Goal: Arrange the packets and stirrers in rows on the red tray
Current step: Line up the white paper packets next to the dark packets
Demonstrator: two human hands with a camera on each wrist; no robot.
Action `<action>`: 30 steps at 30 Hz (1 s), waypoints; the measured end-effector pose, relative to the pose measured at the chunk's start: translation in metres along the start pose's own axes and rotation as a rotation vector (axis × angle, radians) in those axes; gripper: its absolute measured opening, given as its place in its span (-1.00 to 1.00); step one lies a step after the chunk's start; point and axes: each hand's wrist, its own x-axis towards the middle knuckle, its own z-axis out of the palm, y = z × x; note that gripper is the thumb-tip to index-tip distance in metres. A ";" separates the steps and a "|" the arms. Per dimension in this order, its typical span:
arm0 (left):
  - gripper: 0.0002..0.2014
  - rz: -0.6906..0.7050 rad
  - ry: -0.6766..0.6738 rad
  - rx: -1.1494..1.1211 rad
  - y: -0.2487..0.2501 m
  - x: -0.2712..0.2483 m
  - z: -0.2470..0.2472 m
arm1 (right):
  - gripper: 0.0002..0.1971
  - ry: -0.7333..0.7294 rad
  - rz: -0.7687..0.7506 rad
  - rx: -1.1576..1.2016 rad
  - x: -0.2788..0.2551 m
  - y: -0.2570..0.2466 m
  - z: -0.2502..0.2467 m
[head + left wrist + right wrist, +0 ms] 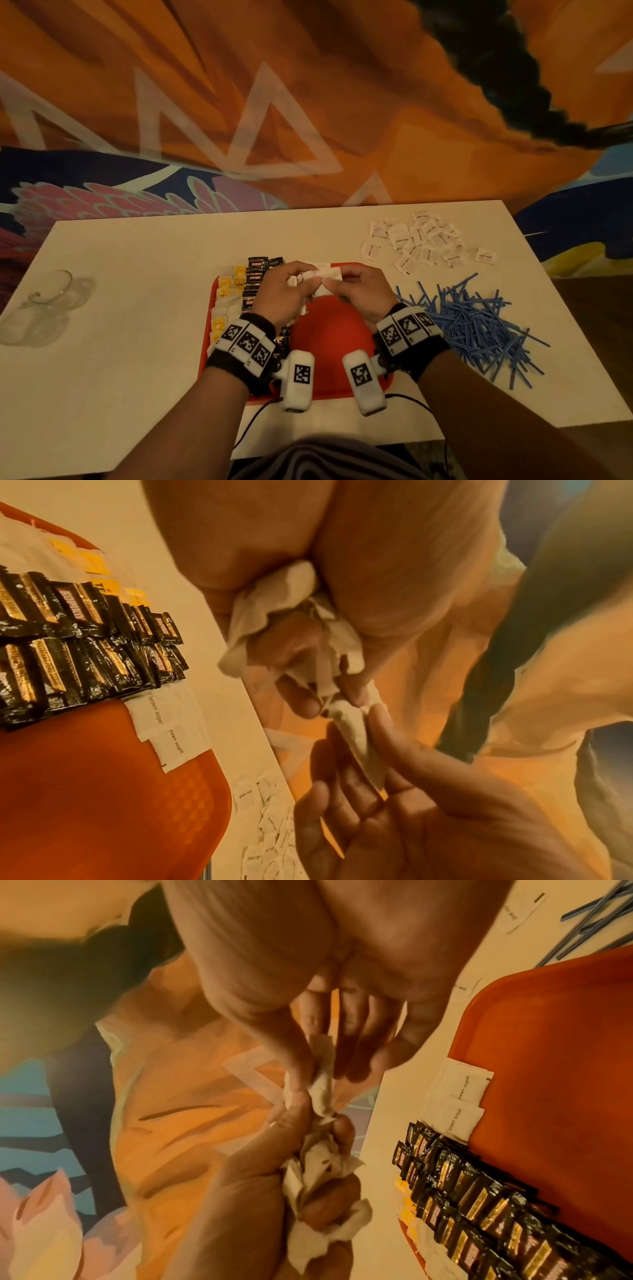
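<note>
The left hand (284,294) clutches a bunch of white packets (301,279); right-hand fingers (337,282) pinch one lengthwise between both hands, above the red tray (329,339). Blue stirrers (469,318) lie rightward.

Clear glass (51,291) on white table (137,342).

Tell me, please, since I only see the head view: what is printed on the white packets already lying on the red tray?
Observer: The two flat white paper packets on the red plastic tray read "brown sugar".
Operator: And what do the black sachets say?
Observer: The shiny black-and-gold sachets read "KOPIKO".
Operator: How many packets is the left hand holding?
Observer: The left hand grips a crumpled bunch of white packets; the right hand pinches one of them. I cannot count them.
</note>
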 end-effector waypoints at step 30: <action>-0.83 -0.316 0.283 0.043 -0.059 0.038 -0.009 | -0.75 0.017 0.223 -0.424 0.076 0.081 -0.010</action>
